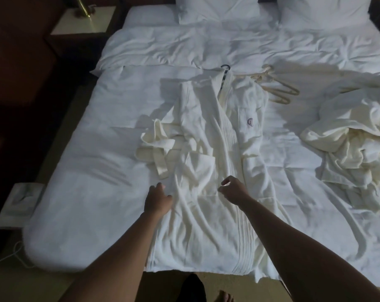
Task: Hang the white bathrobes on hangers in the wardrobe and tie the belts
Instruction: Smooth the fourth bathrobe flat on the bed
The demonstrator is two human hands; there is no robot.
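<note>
Two bare forearms reach into view from the bottom edge, with no sleeves, cuffs, watch or bracelet showing on either. The left hand (157, 200) and the right hand (233, 189) are both ungloved, and no rings can be made out (the light is dim and the fingers are small in the view). At the bottom edge, a bare foot (225, 297) shows its toes on the floor. Beside it is a dark shape, too shadowed to tell whether it is clothing.
</note>
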